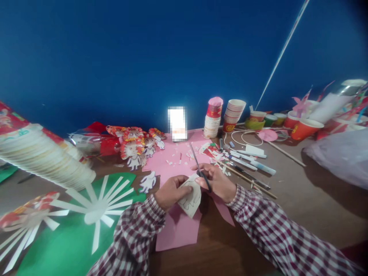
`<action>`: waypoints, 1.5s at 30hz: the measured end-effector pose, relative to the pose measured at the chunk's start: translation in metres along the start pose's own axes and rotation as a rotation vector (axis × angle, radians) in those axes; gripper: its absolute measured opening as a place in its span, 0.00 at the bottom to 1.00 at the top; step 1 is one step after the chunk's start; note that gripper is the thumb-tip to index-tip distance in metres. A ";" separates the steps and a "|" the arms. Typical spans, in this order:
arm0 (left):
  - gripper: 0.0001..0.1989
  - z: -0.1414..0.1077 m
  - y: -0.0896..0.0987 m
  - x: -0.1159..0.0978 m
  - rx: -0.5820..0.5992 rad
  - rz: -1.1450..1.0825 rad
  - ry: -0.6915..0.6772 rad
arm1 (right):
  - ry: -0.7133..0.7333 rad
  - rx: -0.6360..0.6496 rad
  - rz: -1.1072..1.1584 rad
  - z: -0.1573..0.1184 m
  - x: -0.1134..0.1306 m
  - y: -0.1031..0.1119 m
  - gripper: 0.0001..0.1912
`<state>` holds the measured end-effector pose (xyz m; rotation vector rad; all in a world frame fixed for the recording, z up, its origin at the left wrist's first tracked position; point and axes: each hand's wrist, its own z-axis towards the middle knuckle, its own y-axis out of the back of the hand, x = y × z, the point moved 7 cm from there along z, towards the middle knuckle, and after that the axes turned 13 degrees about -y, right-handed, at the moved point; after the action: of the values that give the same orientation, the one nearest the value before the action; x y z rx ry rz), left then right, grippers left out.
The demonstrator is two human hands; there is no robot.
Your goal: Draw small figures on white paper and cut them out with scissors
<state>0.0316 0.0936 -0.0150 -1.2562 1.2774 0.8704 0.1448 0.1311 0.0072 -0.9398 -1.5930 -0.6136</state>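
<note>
Between the thumb and fingers of my left hand (172, 190) is a piece of white paper (190, 199) with a figure outlined in dark lines. My right hand (220, 182) grips black-handled scissors (196, 156), whose blades point up and away from me. The scissors' handle lies close to the paper's upper right edge; whether the blades touch the paper I cannot tell. Pink paper (178, 234) lies beneath both hands. Left of my left hand rests a white cut-out figure (148, 182).
Cut-out figures with red and orange tops (133, 147) stand at the back left. Stacked paper cups (63, 157) lean at far left above green paper (69, 237). More cup stacks (212, 122) stand behind; markers (241, 160) and a wooden stick (247, 178) lie right.
</note>
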 end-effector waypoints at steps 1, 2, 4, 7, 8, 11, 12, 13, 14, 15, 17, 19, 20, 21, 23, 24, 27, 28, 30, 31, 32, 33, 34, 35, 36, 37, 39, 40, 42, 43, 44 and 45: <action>0.16 0.000 0.000 0.001 0.007 -0.008 0.008 | 0.006 -0.002 -0.004 0.000 0.000 0.001 0.20; 0.17 -0.001 -0.001 0.002 0.014 -0.013 0.013 | 0.012 -0.007 -0.009 0.000 0.001 0.001 0.20; 0.17 0.000 0.000 0.003 0.024 -0.013 0.018 | 0.021 -0.014 -0.013 0.000 0.002 0.002 0.20; 0.16 0.002 0.005 0.005 0.008 -0.010 0.011 | 0.044 -0.053 0.015 -0.001 0.005 0.003 0.19; 0.16 0.003 0.008 0.005 -0.015 -0.018 0.006 | 0.055 -0.073 0.025 -0.001 0.006 0.004 0.18; 0.17 0.005 0.024 -0.002 -0.176 -0.123 -0.067 | 0.089 -0.124 0.001 -0.004 0.009 0.005 0.18; 0.17 0.005 0.030 -0.005 -0.248 -0.177 -0.100 | 0.099 -0.134 -0.029 -0.005 0.009 0.004 0.18; 0.16 0.005 0.036 -0.007 -0.319 -0.233 -0.128 | 0.104 -0.139 -0.070 -0.006 0.009 0.003 0.18; 0.16 0.005 0.041 -0.009 -0.382 -0.282 -0.145 | 0.107 -0.142 -0.117 -0.006 0.008 0.001 0.19; 0.15 0.004 0.045 -0.010 -0.431 -0.323 -0.151 | 0.107 -0.146 -0.164 -0.007 0.008 0.000 0.19; 0.14 0.003 0.051 -0.010 -0.503 -0.390 -0.161 | 0.114 -0.142 -0.258 -0.007 0.007 -0.004 0.19; 0.13 0.002 0.055 -0.012 -0.556 -0.448 -0.187 | 0.114 -0.125 -0.350 -0.008 0.006 -0.008 0.20; 0.13 0.002 0.056 -0.012 -0.580 -0.475 -0.194 | 0.115 -0.119 -0.383 -0.009 0.006 -0.010 0.20; 0.13 0.001 0.056 -0.013 -0.604 -0.499 -0.197 | 0.124 -0.119 -0.418 -0.009 0.007 -0.011 0.19; 0.12 -0.001 0.057 -0.014 -0.639 -0.536 -0.202 | 0.146 -0.131 -0.489 -0.011 0.010 -0.013 0.18; 0.12 -0.001 0.057 -0.015 -0.643 -0.551 -0.207 | 0.155 -0.132 -0.527 -0.012 0.011 -0.014 0.18; 0.11 -0.002 0.056 -0.019 -0.631 -0.589 -0.224 | 0.153 -0.120 -0.608 -0.014 0.011 -0.016 0.17; 0.11 -0.002 0.056 -0.020 -0.629 -0.599 -0.224 | 0.150 -0.118 -0.623 -0.014 0.011 -0.016 0.17; 0.10 -0.003 0.058 -0.020 -0.639 -0.613 -0.226 | 0.146 -0.117 -0.645 -0.014 0.009 -0.016 0.18; 0.10 -0.004 0.058 -0.021 -0.651 -0.619 -0.232 | 0.143 -0.112 -0.652 -0.013 0.008 -0.017 0.18; 0.10 -0.004 0.059 -0.021 -0.659 -0.627 -0.241 | 0.141 -0.106 -0.657 -0.013 0.007 -0.018 0.18; 0.10 -0.004 0.060 -0.022 -0.665 -0.636 -0.257 | 0.141 -0.098 -0.662 -0.012 0.006 -0.018 0.18; 0.10 -0.004 0.060 -0.022 -0.669 -0.646 -0.273 | 0.144 -0.093 -0.667 -0.012 0.006 -0.019 0.17; 0.10 -0.004 0.060 -0.023 -0.669 -0.654 -0.287 | 0.147 -0.089 -0.671 -0.012 0.005 -0.020 0.17; 0.09 -0.004 0.060 -0.023 -0.667 -0.659 -0.296 | 0.152 -0.089 -0.672 -0.012 0.005 -0.021 0.17; 0.08 -0.003 0.060 -0.023 -0.663 -0.662 -0.297 | 0.156 -0.089 -0.671 -0.012 0.005 -0.021 0.17; 0.07 -0.003 0.058 -0.021 -0.655 -0.664 -0.286 | 0.155 -0.084 -0.658 -0.013 0.004 -0.023 0.18; 0.06 -0.002 0.057 -0.020 -0.646 -0.667 -0.279 | 0.153 -0.083 -0.647 -0.014 0.003 -0.023 0.18; 0.06 -0.001 0.054 -0.019 -0.612 -0.673 -0.282 | 0.146 -0.077 -0.622 -0.014 0.002 -0.024 0.17; 0.05 0.000 0.052 -0.019 -0.593 -0.676 -0.286 | 0.140 -0.074 -0.608 -0.014 0.001 -0.024 0.16; 0.05 0.000 0.051 -0.018 -0.580 -0.677 -0.288 | 0.134 -0.069 -0.593 -0.014 0.001 -0.024 0.16; 0.04 0.001 0.050 -0.017 -0.569 -0.678 -0.288 | 0.126 -0.061 -0.577 -0.014 0.000 -0.025 0.16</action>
<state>-0.0190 0.1057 -0.0072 -1.7796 0.3137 0.8848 0.1319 0.1062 0.0131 -0.4606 -1.7401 -1.1008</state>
